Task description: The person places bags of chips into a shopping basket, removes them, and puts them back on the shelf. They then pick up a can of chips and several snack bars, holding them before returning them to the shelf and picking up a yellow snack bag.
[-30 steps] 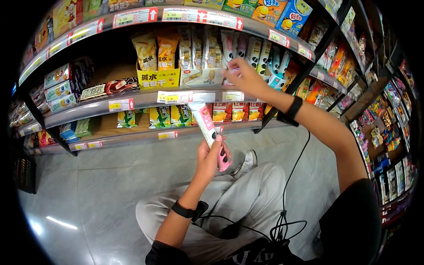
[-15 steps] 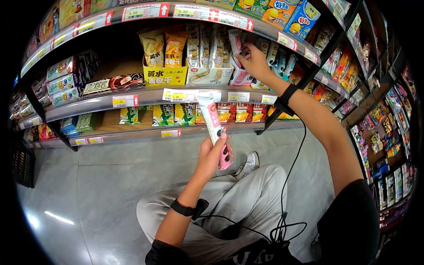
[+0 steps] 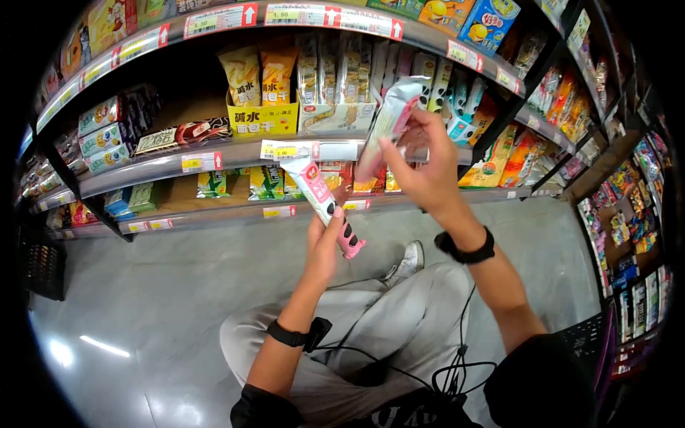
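Observation:
My left hand (image 3: 325, 246) is closed round the lower part of a slim pink-and-white snack packet (image 3: 312, 184) with dark oval prints, tilted above my lap. To its right, my right hand (image 3: 432, 160) pinches a second pink-and-white snack packet (image 3: 392, 114) between thumb and fingers, in front of the shelf edge. Its lower end is blurred. Behind it stand slim upright packets (image 3: 422, 68) on the shelf, partly hidden by this packet and my hand. A white display box (image 3: 339, 118) of clear-wrapped snacks is just left of the second packet.
A yellow display box (image 3: 262, 121) with snack bags stands on the same shelf. Green and red bags line the shelf below. A black basket (image 3: 44, 267) is on the floor at left, and another dark basket (image 3: 581, 342) at lower right. A black cable (image 3: 457, 367) loops over my lap.
My right hand has come away from the shelf, down and toward me, with a pink packet in it. My left hand has moved slightly left, and its packet leans further left.

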Demonstrator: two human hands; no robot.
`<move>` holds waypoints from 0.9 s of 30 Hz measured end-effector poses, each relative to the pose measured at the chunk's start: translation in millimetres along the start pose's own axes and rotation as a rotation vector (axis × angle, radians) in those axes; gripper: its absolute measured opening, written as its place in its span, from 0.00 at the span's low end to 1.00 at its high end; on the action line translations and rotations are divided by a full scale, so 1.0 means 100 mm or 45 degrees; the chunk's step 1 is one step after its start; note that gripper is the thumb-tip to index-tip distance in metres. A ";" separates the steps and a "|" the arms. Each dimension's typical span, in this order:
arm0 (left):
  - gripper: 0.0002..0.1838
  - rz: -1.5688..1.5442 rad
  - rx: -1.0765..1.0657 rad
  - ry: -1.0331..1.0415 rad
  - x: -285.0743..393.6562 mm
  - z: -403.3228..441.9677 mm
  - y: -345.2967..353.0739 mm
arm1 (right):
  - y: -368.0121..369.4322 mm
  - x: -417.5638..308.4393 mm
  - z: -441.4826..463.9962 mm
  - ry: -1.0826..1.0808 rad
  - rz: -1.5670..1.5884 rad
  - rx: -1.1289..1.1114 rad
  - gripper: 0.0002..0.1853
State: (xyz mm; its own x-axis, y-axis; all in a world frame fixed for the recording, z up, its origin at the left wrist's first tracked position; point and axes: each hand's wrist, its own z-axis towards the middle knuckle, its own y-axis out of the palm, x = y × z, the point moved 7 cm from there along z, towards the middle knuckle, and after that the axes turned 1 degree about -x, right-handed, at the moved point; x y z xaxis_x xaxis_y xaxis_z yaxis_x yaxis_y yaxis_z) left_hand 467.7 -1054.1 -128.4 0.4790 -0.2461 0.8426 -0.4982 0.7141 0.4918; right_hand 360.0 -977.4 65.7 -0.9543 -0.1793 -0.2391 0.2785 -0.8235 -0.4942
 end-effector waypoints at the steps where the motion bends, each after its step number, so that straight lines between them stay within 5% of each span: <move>1: 0.30 0.018 -0.009 0.056 0.05 0.01 -0.01 | 0.06 0.07 -0.10 0.263 0.203 -0.025 0.20; 4: 0.29 0.024 0.003 0.121 0.05 -0.01 -0.08 | 0.28 0.16 -0.30 0.455 0.410 -0.183 0.20; 6: 0.28 -0.234 -0.031 -0.175 -0.15 -0.02 -0.12 | 0.40 0.28 -0.41 0.541 0.517 -0.178 0.20; 10: 0.28 -0.424 -0.101 -0.301 -0.24 -0.03 0.04 | 0.68 0.63 -0.78 0.761 0.789 -0.163 0.21; 20: 0.27 -0.249 -0.217 -0.457 -0.61 0.04 0.11 | 0.96 0.94 -1.39 1.069 1.356 -0.171 0.25; 27: 0.26 -0.219 -0.237 -0.406 -0.52 0.01 0.16 | 1.03 1.00 -1.56 1.359 1.594 -0.467 0.14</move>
State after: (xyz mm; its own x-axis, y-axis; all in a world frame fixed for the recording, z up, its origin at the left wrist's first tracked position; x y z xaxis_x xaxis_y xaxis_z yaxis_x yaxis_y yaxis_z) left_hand 433.9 -1030.8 -163.7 0.2814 -0.5424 0.7916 -0.2772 0.7439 0.6082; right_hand 310.4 -996.2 -139.9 0.3093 -0.0350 -0.9503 0.9099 -0.2797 0.3064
